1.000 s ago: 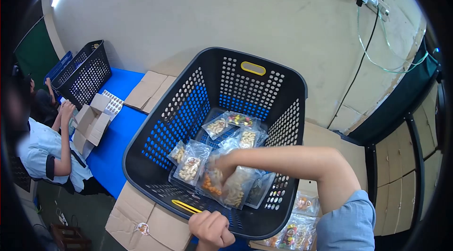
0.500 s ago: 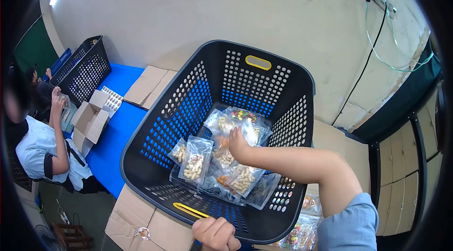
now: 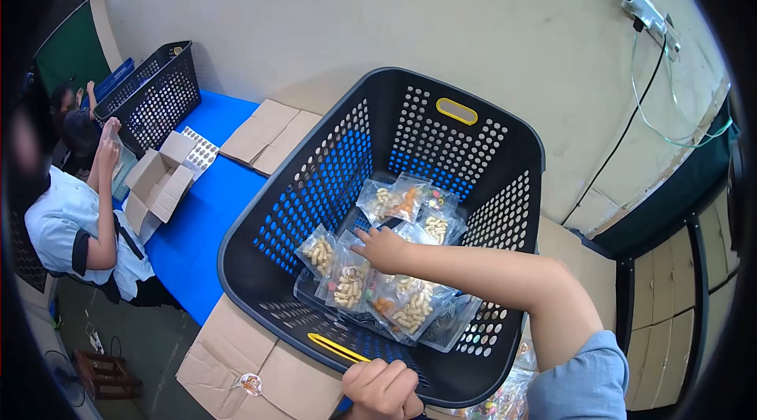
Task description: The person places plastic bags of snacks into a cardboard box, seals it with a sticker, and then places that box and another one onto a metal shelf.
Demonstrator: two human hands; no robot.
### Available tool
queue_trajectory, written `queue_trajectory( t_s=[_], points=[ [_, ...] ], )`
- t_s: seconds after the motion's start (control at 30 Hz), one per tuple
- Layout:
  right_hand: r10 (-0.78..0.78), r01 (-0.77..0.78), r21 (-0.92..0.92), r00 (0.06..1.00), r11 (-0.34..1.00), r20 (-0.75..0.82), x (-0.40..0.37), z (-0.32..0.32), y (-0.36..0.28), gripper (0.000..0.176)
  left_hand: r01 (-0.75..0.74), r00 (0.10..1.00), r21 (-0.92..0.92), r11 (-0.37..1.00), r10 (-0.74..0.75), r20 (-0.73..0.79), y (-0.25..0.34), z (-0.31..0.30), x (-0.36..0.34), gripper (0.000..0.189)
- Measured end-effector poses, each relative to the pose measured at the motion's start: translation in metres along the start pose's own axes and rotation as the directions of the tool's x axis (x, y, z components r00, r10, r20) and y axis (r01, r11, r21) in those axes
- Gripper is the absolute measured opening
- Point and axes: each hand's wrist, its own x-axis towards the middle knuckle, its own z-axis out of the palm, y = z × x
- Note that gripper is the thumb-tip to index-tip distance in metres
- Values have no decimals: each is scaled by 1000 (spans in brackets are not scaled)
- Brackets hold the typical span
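Head view: left hand [image 3: 382, 390] clasps the near rim of the black basket [image 3: 245, 264], fingers curled. Right hand [image 3: 384, 251], palm down and half open, reaches over clear packets [image 3: 348, 283] directly beneath it — whether it pinches any cannot be told. Packets likely handle light, limp and slippery; hold by flat edges, off the possibly brittle contents [image 3: 413, 314].

It looked every bit a packing workshop: filled bags [image 3: 347, 284] heaped in a basket [image 3: 254, 284], an open carton [image 3: 173, 186], a blue table [image 3: 211, 197], a co-worker [image 3: 67, 219] nearby!
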Motion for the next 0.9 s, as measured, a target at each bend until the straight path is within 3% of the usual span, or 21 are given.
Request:
queue_trajectory(
  t_s=[0.07, 0.1, 0.17, 0.2, 0.27, 0.3, 0.33, 0.4, 0.47, 0.53, 0.57, 0.63, 0.7, 0.77, 0.9],
  points=[
    [-48, -64, 250, 907, 966, 418, 14, -4, 0, 110, 7, 1000, 6, 1000, -7, -10, 1, -1, -2, 19],
    [-45, -66, 249, 908, 966, 418, 12, -8, -3, 110, 10, 1000, 6, 1000, -10, 8, 1, -2, -2, 19],
    [-99, -187, 453, 838, 872, 537, 1, -19, -19, 134, 3, 1000, 2, 1000, -3, 27, 1, -3, -2, 18],
    [-93, -191, 450, 838, 873, 537, -3, -12, -28, 134, 0, 1000, 12, 1000, 0, 14, 2, -1, -1, 18],
    [62, -181, 256, 909, 950, 412, -7, 10, -43, 144, -3, 1000, 17, 1000, 3, 3, -1, -1, -1, 18],
    [83, -177, 269, 942, 947, 325, -8, 23, -43, 132, -7, 1000, 13, 1000, 7, 11, -1, -1, -2, 18],
    [78, -175, 272, 939, 946, 335, -5, 30, -42, 132, -7, 1000, 12, 1000, 6, 14, 0, -1, -3, 18],
    [230, -357, 391, 914, 848, 335, 11, 33, -21, 120, -2, 1000, 12, 1000, 2, -1, 0, -1, -3, 18],
    [163, -330, 395, 902, 857, 400, 14, 13, 16, 104, -6, 1000, 17, 1000, 6, -8, -1, -2, -3, 18],
    [392, -442, 290, 895, 849, 216, 13, 30, 35, 83, -11, 1000, 18, 1000, 11, -3, -1, -2, -2, 18],
    [394, -443, 289, 894, 849, 213, 11, 38, 41, 83, -14, 1000, 18, 1000, 14, -4, -1, -2, -2, 18],
    [177, -333, 203, 820, 921, 544, 8, 43, 49, 58, -14, 1000, 15, 1000, 14, -20, -1, 0, 0, 18],
    [-28, -237, 202, 580, 950, 814, 14, 51, 35, 51, -13, 1000, 15, 1000, 14, -18, -1, 1, 0, 19],
    [-120, -264, 272, 476, 925, 871, -7, 37, 14, 47, -20, 1000, 7, 1000, 20, -4, -1, 3, 1, 19],
    [-167, -211, 284, 444, 935, 881, -2, 38, 14, 48, -21, 1000, 1, 1000, 21, -8, -2, 3, 1, 20]
  ],
)
